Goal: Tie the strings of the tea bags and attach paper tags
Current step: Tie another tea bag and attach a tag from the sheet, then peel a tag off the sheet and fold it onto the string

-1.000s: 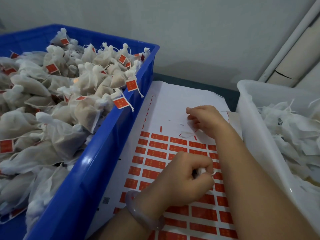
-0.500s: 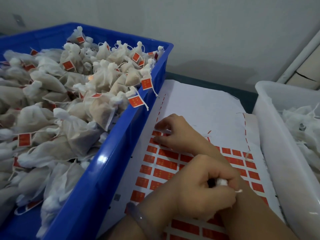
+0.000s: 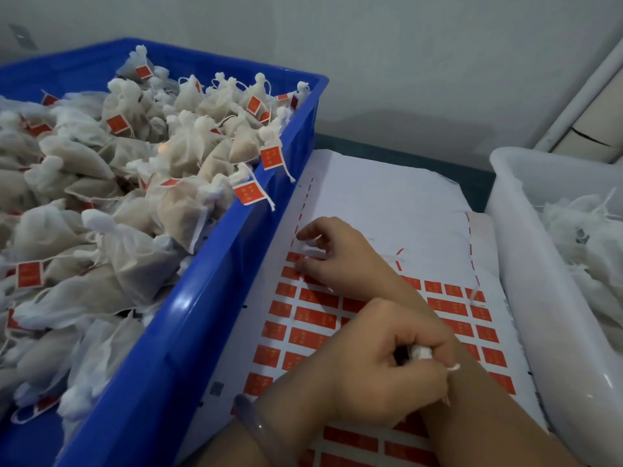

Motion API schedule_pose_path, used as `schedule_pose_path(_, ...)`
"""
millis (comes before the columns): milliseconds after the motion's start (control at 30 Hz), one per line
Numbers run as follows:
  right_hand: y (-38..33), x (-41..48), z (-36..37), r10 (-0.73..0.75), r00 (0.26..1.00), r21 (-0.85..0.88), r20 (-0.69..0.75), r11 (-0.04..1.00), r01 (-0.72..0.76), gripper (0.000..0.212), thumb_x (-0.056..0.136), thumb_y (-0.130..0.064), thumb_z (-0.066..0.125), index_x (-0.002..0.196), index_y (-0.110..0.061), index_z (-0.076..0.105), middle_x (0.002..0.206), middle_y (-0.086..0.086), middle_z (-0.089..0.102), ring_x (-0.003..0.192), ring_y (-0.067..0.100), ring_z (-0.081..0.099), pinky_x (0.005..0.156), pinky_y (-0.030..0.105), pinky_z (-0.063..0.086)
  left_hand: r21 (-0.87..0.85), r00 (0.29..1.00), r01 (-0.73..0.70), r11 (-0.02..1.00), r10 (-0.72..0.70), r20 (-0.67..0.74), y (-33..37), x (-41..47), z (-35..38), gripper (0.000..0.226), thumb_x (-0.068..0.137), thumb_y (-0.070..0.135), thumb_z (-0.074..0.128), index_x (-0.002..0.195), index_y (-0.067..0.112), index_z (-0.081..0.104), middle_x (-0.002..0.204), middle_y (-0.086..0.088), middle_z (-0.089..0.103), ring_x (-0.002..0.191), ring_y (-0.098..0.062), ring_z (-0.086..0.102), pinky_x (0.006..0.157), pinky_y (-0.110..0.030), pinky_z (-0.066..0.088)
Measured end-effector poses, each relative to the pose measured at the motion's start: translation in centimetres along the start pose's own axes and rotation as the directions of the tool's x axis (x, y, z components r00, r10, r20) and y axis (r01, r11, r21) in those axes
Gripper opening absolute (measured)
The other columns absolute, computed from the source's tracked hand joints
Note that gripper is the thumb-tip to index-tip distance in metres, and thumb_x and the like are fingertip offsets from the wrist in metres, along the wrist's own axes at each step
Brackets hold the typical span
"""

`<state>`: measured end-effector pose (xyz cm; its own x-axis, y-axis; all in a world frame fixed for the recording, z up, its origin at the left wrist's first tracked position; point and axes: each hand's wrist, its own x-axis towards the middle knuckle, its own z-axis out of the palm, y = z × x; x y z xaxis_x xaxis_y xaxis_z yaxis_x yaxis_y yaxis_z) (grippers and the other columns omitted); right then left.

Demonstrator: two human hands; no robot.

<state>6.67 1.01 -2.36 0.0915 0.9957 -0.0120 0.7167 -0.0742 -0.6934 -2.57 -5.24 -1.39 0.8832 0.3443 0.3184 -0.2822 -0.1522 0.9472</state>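
Observation:
My left hand (image 3: 381, 362), with a bracelet on the wrist, is closed around a white tea bag (image 3: 421, 352). Only the bag's gathered top and a string end stick out of the fist. My right hand (image 3: 337, 257) reaches across to the top left corner of the sheet of red paper tags (image 3: 313, 318). Its index finger and thumb are apart, tips down on the first red tags, with a bit of white string (image 3: 313, 252) between them. I cannot tell whether a tag is lifted.
A blue crate (image 3: 188, 315) on the left is heaped with tied tea bags bearing red tags. A white tub (image 3: 526, 264) on the right holds untagged bags. The tag sheet lies between them, its upper part stripped bare, and a wall stands behind.
My right hand moved from the sheet's upper middle to its top left corner. My left hand kept its grip on the tea bag and shifted slightly right. The view swung left.

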Motion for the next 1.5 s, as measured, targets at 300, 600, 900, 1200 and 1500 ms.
schedule_pose_path(300,5.1,-6.4,-7.2,0.375,0.814,-0.112,-0.444,0.878,-0.466,0.038,0.092,-0.008,0.050,0.127,-0.024,0.046,0.129,0.000,0.054,0.111,0.017,0.054,0.093,0.030,0.044,0.317,0.803,0.338,0.886,-0.095,-0.589,-1.2,0.9,-0.5,0.029,0.087,0.031,0.040,0.060,0.025,0.049,0.053,0.010,0.052,0.048,-0.004,0.050,0.044,-0.010,0.039)
schedule_pose_path(600,7.4,-11.0,-5.6,0.440,0.786,-0.058,-0.434,0.857,-0.512,0.047,0.092,-0.028,0.052,0.134,-0.023,0.033,0.131,-0.007,0.048,0.103,0.006,0.049,0.089,0.023,0.042,0.571,0.744,0.644,0.509,-0.243,-0.623,-1.6,1.2,-1.5,0.014,0.088,0.039,0.057,0.081,0.034,0.047,0.071,0.021,0.050,0.060,-0.003,0.056,0.049,-0.011,0.040)
schedule_pose_path(900,6.6,-12.8,-5.7,0.431,0.813,0.139,-0.391,0.901,-0.411,0.080,0.082,-0.029,0.069,0.145,-0.023,0.020,0.141,-0.006,0.041,0.123,0.009,0.043,0.091,0.015,0.029,0.850,0.886,0.446,0.281,-0.270,-0.376,-1.3,7.4,-0.9,0.048,0.086,0.033,0.061,0.132,0.032,0.047,0.130,0.007,0.049,0.111,-0.017,0.053,0.086,-0.031,0.046)
schedule_pose_path(1200,7.1,-12.8,-5.8,0.464,0.803,0.226,-0.373,0.885,-0.407,0.083,0.085,-0.032,0.066,0.146,-0.029,0.010,0.148,-0.009,0.030,0.132,0.011,0.036,0.101,0.021,0.030,0.863,0.840,0.395,0.316,-0.504,-0.200,-3.4,10.9,-2.6,0.045,0.085,0.039,0.062,0.128,0.040,0.051,0.131,0.007,0.052,0.105,-0.014,0.051,0.079,-0.023,0.038)
schedule_pose_path(1500,7.5,-12.8,-5.6,0.438,0.804,0.152,-0.403,0.898,-0.413,0.080,0.085,-0.039,0.063,0.144,-0.033,0.010,0.147,-0.010,0.032,0.130,0.013,0.039,0.102,0.028,0.035,0.824,0.848,0.381,0.419,-0.515,-0.130,-3.8,11.4,-3.1,0.019,0.081,0.027,0.067,0.093,0.039,0.059,0.101,0.015,0.053,0.092,-0.011,0.054,0.062,-0.016,0.040)
